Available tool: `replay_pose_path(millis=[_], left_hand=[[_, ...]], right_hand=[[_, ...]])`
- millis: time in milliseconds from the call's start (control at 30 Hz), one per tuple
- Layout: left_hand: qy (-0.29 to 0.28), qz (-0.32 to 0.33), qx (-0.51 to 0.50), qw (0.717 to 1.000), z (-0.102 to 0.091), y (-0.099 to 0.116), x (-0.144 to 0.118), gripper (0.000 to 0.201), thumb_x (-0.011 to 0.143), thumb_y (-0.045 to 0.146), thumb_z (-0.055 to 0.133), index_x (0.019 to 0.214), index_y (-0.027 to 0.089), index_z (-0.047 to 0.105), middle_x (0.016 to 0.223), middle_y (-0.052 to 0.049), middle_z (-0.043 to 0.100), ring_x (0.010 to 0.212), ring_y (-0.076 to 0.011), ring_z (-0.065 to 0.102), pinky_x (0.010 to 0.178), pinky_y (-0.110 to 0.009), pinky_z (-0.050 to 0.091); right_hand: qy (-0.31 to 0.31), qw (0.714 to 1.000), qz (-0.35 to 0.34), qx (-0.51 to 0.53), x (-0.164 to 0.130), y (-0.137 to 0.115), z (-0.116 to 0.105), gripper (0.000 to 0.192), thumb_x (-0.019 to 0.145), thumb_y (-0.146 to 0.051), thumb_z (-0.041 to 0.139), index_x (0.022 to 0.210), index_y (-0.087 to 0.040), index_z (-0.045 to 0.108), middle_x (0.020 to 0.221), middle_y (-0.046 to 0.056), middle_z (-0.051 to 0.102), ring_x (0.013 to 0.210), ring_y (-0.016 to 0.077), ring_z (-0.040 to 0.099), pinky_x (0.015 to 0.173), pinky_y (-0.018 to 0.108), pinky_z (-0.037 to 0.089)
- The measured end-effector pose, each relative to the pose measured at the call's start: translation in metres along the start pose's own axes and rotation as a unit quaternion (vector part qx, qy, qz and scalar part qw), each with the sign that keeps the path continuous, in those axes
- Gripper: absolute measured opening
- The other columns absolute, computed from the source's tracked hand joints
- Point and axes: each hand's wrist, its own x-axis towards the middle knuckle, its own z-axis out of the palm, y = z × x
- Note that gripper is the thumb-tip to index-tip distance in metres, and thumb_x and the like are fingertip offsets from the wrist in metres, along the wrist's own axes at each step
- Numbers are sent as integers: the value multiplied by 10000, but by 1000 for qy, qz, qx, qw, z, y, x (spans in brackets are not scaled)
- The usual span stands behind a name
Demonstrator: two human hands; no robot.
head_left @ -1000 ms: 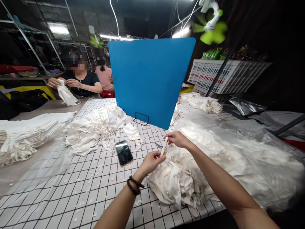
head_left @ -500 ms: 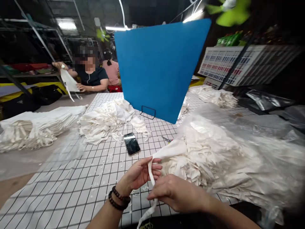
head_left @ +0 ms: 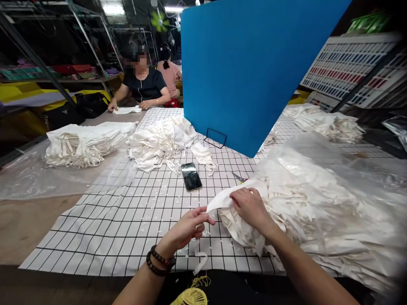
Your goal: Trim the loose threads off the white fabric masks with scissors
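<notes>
A white cloth piece [head_left: 221, 199] with a narrow pointed end stretches between my hands above the checked tabletop. My left hand [head_left: 186, 228], with dark bead bracelets at the wrist, pinches the pointed tip between thumb and fingers. Further along, my right hand [head_left: 251, 207] grips the upper edge, its fingers bent over the fabric. A thin white strap [head_left: 201, 262] hangs below my left hand near the table's front edge; where it joins the cloth is hidden. Under and beside my right hand lies a large heap of white cloth pieces [head_left: 305, 199], partly covered by clear plastic.
A phone [head_left: 191, 176] and small scissors [head_left: 239, 177] lie on the checked cloth [head_left: 104, 228], among white scraps. A blue board [head_left: 248, 76] stands behind. White piles [head_left: 162, 142] and stacked pieces [head_left: 85, 146] sit left. A co-worker [head_left: 144, 84] handles white cloth across the table.
My right hand has left the strap and moved up and right onto the cloth piece. My left hand now pinches the tip. The co-worker's cloth is lowered to the table; the view has shifted.
</notes>
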Motion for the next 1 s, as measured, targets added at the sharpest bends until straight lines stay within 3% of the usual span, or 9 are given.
replay_pose_path(millis=[200,300,467,567,667,767,833,900,1000], left_hand=[[61,71,287,953,2,1,-3,456,899,447,518,1246,157,460,1020,-95,716,524,-90,384,526,-239,315],[83,70,355,928,7,9,-9,438,912,471,457,1231,172,480,1035,-88,727,579,-129,465,565,-260,341],[101,76,415,901,8,20,-16,400,923,487,415,1166,192,530,1016,-75,734,699,-181,543,621,-277,374],[104,91,436,889,5,24,-21,338,938,471,399,1016,203,589,972,-55,729,714,-181,539,637,-274,376],[93,89,439,889,11,32,-32,363,946,480,395,846,208,612,898,-35,723,699,-173,523,621,-260,360],[27,72,406,911,28,39,-45,365,938,496,427,830,206,621,855,-21,736,606,-143,470,568,-244,330],[-27,70,378,923,39,39,-50,347,934,485,450,849,204,634,859,-22,742,581,-131,458,554,-238,332],[-52,78,359,929,46,32,-50,341,925,469,480,836,190,656,839,-33,724,612,-132,493,573,-235,363],[-15,82,326,942,41,15,-43,353,883,469,545,775,156,666,731,-32,631,609,-136,532,586,-242,413]], right_hand=[[11,1000,-4,-3,2,9,-6,214,845,-258,531,1045,-193,565,951,52,687,901,221,606,998,385,314],[21,1000,-10,-5,-1,6,-2,269,791,-309,602,1039,-208,575,999,55,687,984,254,590,1068,435,244],[90,995,47,-12,8,11,0,159,853,-139,447,839,-187,598,880,102,688,946,284,589,1098,548,128],[117,991,59,23,12,15,-15,139,856,-144,454,874,-191,584,868,82,688,887,258,616,1058,498,274],[143,984,56,92,14,7,-44,152,921,-211,418,1005,-204,544,916,54,680,801,200,640,819,329,479],[186,953,4,241,23,-20,-69,170,962,-283,422,1071,-213,532,962,50,664,826,184,646,695,266,497],[158,943,-50,288,35,-43,-70,196,974,-256,413,1100,-205,554,1030,67,660,931,196,635,792,297,499],[21,961,-96,257,49,-60,-58,253,980,-198,386,1159,-200,564,1142,77,641,1077,193,593,926,327,466],[-103,964,-119,214,68,-60,-31,265,835,-159,650,1090,-230,651,1097,21,682,1034,181,625,901,286,496]])
